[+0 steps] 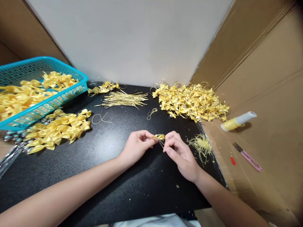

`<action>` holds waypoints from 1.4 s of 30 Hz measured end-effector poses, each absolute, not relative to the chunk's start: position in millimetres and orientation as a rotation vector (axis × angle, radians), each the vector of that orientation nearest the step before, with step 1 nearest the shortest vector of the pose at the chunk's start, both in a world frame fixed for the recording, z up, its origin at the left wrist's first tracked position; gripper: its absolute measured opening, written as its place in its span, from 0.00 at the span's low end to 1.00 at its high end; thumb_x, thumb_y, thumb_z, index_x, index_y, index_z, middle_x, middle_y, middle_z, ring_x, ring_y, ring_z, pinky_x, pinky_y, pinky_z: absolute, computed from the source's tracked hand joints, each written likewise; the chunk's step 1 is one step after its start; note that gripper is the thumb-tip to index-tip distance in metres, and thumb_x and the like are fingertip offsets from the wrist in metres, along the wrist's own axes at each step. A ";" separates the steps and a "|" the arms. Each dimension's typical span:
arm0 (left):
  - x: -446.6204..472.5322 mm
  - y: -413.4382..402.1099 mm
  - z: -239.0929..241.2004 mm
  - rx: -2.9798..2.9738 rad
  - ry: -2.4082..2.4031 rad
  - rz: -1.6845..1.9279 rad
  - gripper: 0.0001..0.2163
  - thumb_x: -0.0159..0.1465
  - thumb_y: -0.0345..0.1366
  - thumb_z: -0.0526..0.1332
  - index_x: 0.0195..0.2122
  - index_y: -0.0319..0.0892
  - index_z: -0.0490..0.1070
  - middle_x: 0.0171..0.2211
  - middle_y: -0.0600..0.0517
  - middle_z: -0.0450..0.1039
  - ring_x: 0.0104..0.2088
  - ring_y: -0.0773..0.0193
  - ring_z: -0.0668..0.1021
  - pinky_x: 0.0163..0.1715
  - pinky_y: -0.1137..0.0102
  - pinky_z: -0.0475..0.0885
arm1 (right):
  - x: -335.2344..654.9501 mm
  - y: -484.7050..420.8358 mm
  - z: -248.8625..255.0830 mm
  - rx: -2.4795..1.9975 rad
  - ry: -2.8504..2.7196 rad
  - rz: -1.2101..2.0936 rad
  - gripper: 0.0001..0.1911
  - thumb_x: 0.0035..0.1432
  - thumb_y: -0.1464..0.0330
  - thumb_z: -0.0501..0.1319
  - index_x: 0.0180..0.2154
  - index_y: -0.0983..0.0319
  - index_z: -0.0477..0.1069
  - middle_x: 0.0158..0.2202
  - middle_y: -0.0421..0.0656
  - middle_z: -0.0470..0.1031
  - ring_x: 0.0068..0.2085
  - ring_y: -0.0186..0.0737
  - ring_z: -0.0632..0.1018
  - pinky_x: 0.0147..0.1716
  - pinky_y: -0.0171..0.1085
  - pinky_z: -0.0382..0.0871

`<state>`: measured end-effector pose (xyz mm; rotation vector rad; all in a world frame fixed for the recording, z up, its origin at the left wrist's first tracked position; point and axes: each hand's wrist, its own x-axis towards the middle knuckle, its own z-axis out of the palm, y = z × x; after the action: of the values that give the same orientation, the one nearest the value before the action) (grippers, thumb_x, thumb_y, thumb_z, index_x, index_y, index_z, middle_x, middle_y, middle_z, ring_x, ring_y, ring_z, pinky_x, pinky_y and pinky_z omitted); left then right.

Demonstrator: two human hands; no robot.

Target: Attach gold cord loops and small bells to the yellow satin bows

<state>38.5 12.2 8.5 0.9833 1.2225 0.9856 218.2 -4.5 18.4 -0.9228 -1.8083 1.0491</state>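
A small yellow ribbon bow (158, 137) with gold thread hanging from it is held just above the black table (99, 164), between both hands. My left hand (136, 147) pinches its left end with closed fingers. My right hand (181, 154) pinches the right end and the thread, fingers curled. A bundle of cut gold threads (124, 99) lies beyond the hands. Plain yellow bows (59, 127) are heaped at the left, and a big heap of tied bows (191, 101) sits at the back right.
A teal plastic basket (71, 93) filled with yellow bows stands at the far left. Thread clippings (201, 145) lie by my right hand. A spool of yellow thread (238, 121) and pink snips (247, 156) rest on the cardboard (265, 176) at right. Cardboard walls enclose the table.
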 end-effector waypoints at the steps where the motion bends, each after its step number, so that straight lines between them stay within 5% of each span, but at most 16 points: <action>1: 36.7 15.3 9.1 0.960 1.221 1.000 0.10 0.47 0.38 0.71 0.22 0.38 0.72 0.19 0.55 0.73 0.21 0.71 0.70 0.24 0.75 0.64 | 220.7 -4.9 19.9 -0.877 -1.815 1.045 0.10 0.65 0.64 0.55 0.32 0.58 0.70 0.38 0.43 0.69 0.44 0.41 0.71 0.47 0.43 0.64; 5: 29.9 24.6 8.6 0.955 1.181 1.038 0.11 0.47 0.40 0.71 0.23 0.38 0.73 0.20 0.55 0.72 0.22 0.70 0.69 0.26 0.74 0.65 | 224.8 -4.9 21.4 -0.734 -1.718 1.063 0.07 0.65 0.64 0.57 0.34 0.55 0.71 0.37 0.43 0.74 0.49 0.43 0.72 0.52 0.47 0.64; 11: 25.6 28.9 4.7 1.040 1.042 1.093 0.10 0.51 0.39 0.71 0.27 0.38 0.75 0.43 0.47 0.76 0.42 0.63 0.77 0.44 0.69 0.71 | 219.1 -5.6 14.9 -0.633 -1.532 1.196 0.06 0.64 0.68 0.59 0.35 0.55 0.74 0.30 0.40 0.77 0.44 0.41 0.78 0.48 0.45 0.69; 17: 23.7 30.2 6.0 0.862 0.877 0.951 0.14 0.52 0.40 0.72 0.29 0.38 0.69 0.27 0.52 0.77 0.28 0.69 0.78 0.32 0.73 0.71 | 217.9 -2.7 6.0 -0.749 -1.233 1.360 0.05 0.60 0.63 0.63 0.32 0.56 0.73 0.25 0.38 0.72 0.36 0.38 0.77 0.40 0.39 0.71; 21: 22.4 31.2 9.6 0.829 0.817 0.865 0.15 0.50 0.39 0.73 0.28 0.38 0.68 0.27 0.53 0.77 0.21 0.73 0.74 0.26 0.76 0.69 | 214.9 1.0 5.5 -0.848 -0.969 1.483 0.10 0.55 0.59 0.67 0.32 0.58 0.71 0.22 0.36 0.67 0.31 0.36 0.75 0.37 0.37 0.72; 32: 22.0 27.9 6.4 0.691 0.660 0.604 0.13 0.49 0.39 0.75 0.27 0.39 0.72 0.26 0.51 0.77 0.21 0.73 0.75 0.23 0.77 0.67 | 202.5 4.3 -6.8 -0.920 -0.665 1.798 0.16 0.46 0.60 0.72 0.31 0.60 0.69 0.21 0.33 0.62 0.25 0.31 0.70 0.30 0.32 0.70; 37: 31.5 13.7 10.9 0.664 0.628 0.438 0.12 0.49 0.36 0.75 0.27 0.39 0.73 0.32 0.48 0.80 0.32 0.62 0.82 0.32 0.72 0.71 | 193.3 5.9 -11.8 -0.961 -0.822 1.716 0.16 0.46 0.58 0.71 0.30 0.60 0.70 0.20 0.33 0.62 0.21 0.29 0.64 0.21 0.30 0.61; 42: 41.5 6.5 10.4 0.636 0.684 0.634 0.10 0.46 0.33 0.74 0.20 0.37 0.74 0.25 0.53 0.76 0.25 0.73 0.73 0.27 0.77 0.64 | 195.0 12.4 -15.6 -0.984 -0.937 1.550 0.16 0.48 0.56 0.69 0.31 0.60 0.71 0.20 0.34 0.65 0.22 0.29 0.65 0.22 0.31 0.61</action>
<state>41.5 6.5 10.4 0.6363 0.6845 0.6340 195.0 12.4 -15.6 -0.9839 -0.9366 1.5498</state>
